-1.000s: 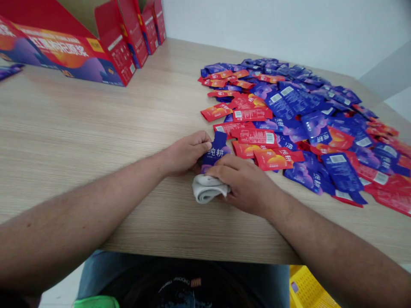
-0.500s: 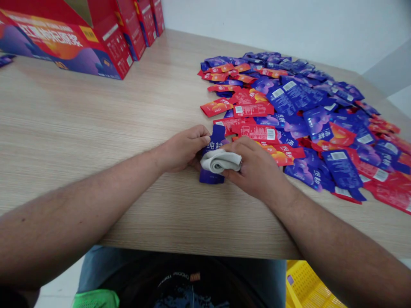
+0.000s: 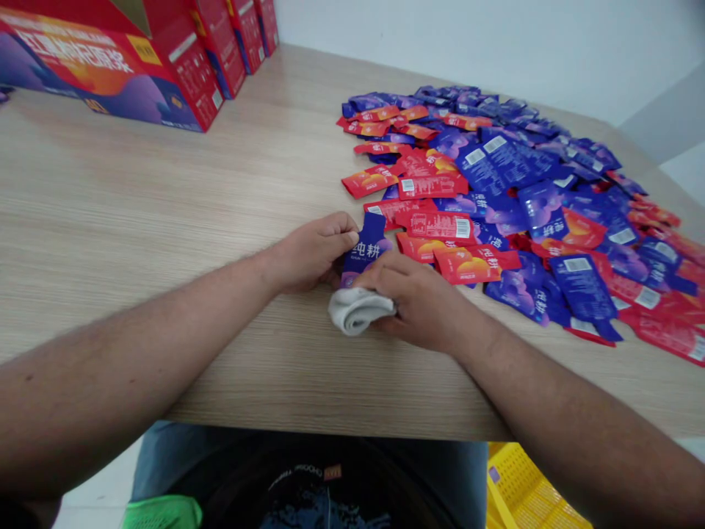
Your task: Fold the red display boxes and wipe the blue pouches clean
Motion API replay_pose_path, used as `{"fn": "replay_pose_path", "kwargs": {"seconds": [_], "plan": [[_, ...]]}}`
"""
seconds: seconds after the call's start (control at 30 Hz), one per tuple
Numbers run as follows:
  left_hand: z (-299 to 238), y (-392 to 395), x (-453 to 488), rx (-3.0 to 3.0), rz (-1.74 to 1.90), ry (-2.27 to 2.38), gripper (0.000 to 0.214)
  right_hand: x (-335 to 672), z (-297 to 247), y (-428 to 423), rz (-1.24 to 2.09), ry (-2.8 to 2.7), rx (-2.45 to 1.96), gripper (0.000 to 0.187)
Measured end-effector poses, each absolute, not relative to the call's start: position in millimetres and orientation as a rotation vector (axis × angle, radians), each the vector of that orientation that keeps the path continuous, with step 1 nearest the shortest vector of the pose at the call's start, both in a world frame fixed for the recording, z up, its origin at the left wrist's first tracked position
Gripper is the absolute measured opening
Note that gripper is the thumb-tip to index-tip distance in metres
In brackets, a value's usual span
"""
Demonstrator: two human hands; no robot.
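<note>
Blue-and-purple flat pouch with a narrow neck (image 3: pixel 368 256) was held between both hands, printed face up. Its long axis ran away from the body, leaning slightly right; neck pointed outward, past the left thumb. Left hand (image 3: pixel 319 251) pinched the pouch's left edge near the neck. Right hand (image 3: pixel 423 303) had its fingers closed on a rolled whitish cloth (image 3: pixel 352 311), which hid the pouch's near end. Could not tell whether the pouch touched the pale wood-grain table (image 3: pixel 220 220) under the hands. Heap of red and blue pouches (image 3: pixel 529 176): beyond the right hand, spreading rightward. Red-and-blue printed cardboard box (image 3: pixel 187 81): well beyond the left hand, leftward.
</note>
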State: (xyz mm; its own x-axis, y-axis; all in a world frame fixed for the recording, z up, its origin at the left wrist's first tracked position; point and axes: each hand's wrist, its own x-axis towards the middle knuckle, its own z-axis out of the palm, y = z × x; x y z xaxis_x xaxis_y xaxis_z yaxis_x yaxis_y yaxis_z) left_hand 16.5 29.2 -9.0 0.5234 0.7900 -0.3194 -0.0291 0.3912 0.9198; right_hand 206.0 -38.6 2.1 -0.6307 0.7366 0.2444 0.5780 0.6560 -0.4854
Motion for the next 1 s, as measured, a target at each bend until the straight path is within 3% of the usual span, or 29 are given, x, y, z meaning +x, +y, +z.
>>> {"fn": "replay_pose_path", "kwargs": {"seconds": [0.07, 0.27, 0.47, 0.63, 0.83, 1.0], "plan": [[-8, 29, 16, 1.041, 0.603, 0.873, 0.01, 208, 3, -38, 0.591, -2.528, -0.945, 0.028], [0, 28, 16, 0.958, 0.607, 0.886, 0.011, 225, 4, -24, 0.319, -2.221, -1.126, 0.026], [-2, 29, 15, 0.953, 0.63, 0.833, 0.011, 224, 5, -25, 0.704, -2.464, -0.864, 0.023], [-3, 30, 14, 0.903, 0.639, 0.816, 0.008, 225, 4, -23, 0.39, -2.242, -1.149, 0.025], [-2, 27, 15, 0.976, 0.614, 0.85, 0.009, 217, 3, -29, 0.57, -2.438, -0.945, 0.026], [-2, 25, 15, 1.102, 0.545, 0.874, 0.009, 222, 5, -24, 0.236, -2.081, -1.301, 0.024]]}}
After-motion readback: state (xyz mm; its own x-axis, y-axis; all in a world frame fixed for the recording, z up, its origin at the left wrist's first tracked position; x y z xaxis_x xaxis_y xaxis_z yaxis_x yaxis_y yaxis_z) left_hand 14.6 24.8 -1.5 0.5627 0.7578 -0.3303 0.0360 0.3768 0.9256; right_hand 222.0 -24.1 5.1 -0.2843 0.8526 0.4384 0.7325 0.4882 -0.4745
